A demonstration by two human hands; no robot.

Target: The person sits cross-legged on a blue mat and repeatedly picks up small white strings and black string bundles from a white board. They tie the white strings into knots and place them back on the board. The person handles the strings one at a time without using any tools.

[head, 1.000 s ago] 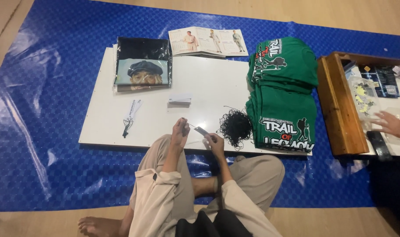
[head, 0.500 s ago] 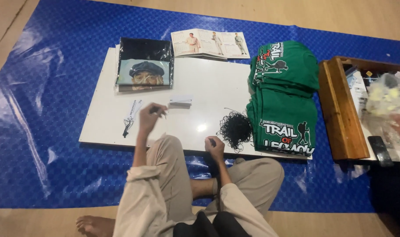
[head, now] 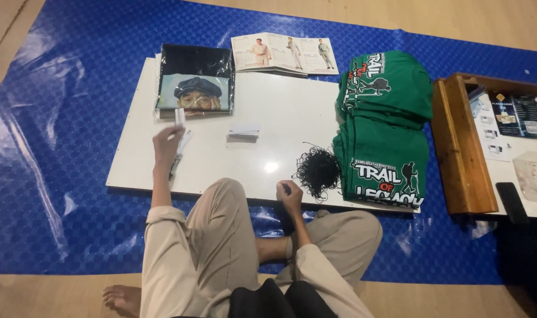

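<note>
Blue tarp beneath, our left hand pinches a light, stiff white tag by its lower end — our right hand nips thin black string, limp and tangle-prone.

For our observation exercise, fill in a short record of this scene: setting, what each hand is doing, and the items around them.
Setting: person seated on a blue tarp, facing a white board
Left hand: raised above the board, holding a small white tag
Right hand: at the board's near edge, pinching a black string beside the pile of black strings
On board: bagged dark shirt, small stack of white tags
Right of board: folded green shirts, wooden tray
Far edge: open booklet
</note>
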